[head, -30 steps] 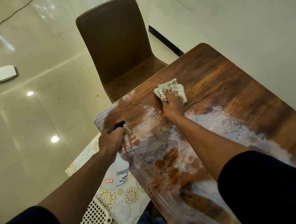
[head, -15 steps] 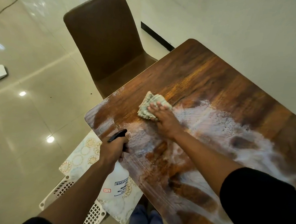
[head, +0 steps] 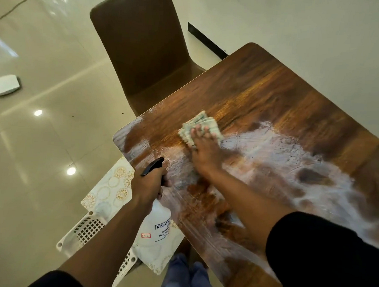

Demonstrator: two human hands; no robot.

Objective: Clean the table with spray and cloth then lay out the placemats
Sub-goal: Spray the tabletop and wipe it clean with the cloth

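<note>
Folded pale-green cloth [head: 199,128] flat on smeared wet table [head: 274,99], under straight right fingers [head: 203,132] pressing it. Left hand [head: 148,185] curled round spray bottle [head: 155,225].

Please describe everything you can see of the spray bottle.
The spray bottle has a white, translucent plastic body with a printed label, partly readable, and a small red-edged sticker. Its black trigger head points up toward the table. The left hand grips its neck and holds it tilted in the air beside the table edge, above the placemats. Its liquid level cannot be seen.
</note>
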